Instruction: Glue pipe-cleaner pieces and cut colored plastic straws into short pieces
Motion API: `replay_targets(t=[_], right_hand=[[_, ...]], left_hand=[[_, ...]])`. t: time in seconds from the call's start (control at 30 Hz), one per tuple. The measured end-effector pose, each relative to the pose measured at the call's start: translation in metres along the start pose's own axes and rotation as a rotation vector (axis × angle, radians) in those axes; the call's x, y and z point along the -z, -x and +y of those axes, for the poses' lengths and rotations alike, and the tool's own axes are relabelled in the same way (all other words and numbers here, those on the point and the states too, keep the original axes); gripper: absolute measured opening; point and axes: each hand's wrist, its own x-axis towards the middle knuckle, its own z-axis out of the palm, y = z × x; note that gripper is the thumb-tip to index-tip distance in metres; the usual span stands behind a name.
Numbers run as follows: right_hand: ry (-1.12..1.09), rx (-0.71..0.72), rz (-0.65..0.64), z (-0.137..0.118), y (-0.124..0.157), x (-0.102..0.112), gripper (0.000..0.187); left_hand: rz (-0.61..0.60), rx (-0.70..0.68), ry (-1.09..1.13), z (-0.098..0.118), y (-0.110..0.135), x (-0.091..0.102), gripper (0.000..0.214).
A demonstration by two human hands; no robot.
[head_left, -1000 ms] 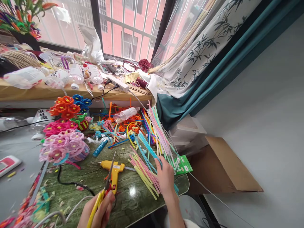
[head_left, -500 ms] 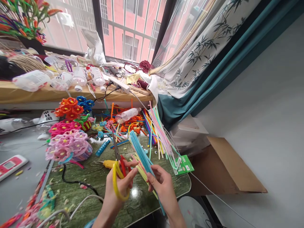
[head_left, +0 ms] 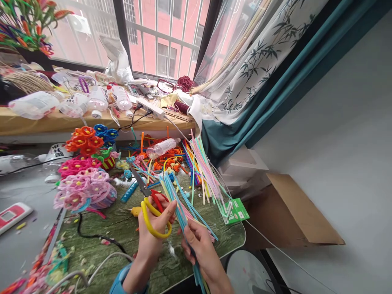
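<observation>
My left hand is closed around scissors with yellow and red handles. Their dark blades point up and left, slightly apart. Close beside it, my right hand grips a bundle of light blue pipe cleaners, whose lower ends pass below my palm. The left thumb tip is near or against the bundle; I cannot tell if it touches. Behind my right fingers, pink and pale yellow pipe cleaners lie on the green table mat. A few blue stems lie loose there too.
Pipe-cleaner flowers stand at left, near a blue ruler-like strip and a yellow-handled tool. Colourful pipe cleaners, a plastic bottle and a green card lie farther back. A cardboard box stands right.
My right hand has moved down a little, and the blue bundle sits lower and more upright. Some blue stems now lie apart on its right. The scissors have tilted further left.
</observation>
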Motion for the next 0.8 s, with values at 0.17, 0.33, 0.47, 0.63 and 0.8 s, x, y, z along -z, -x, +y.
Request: replay_targets(t=[0.17,0.33,0.47,0.63,0.8], right_hand=[[-0.033,0.032,-0.005,-0.001,0.001,0.000,0.044],[0.082,0.051,0.116,0.004,0.001,0.005,0.045],[0.236,0.062,0.246,0.017,0.002,0.017,0.048],[0.304,0.091,0.234,0.023,0.006,0.028,0.047],[0.272,0.092,0.172,0.018,0.009,0.024,0.044]], left_hand=[[0.020,-0.007,-0.148,0.001,0.002,0.000,0.031],[-0.014,-0.130,-0.350,-0.006,0.002,0.008,0.025],[0.007,-0.150,-0.444,-0.007,0.001,0.013,0.021],[-0.035,-0.100,-0.383,-0.013,-0.003,0.015,0.024],[-0.137,-0.046,-0.259,-0.025,0.000,0.010,0.027]])
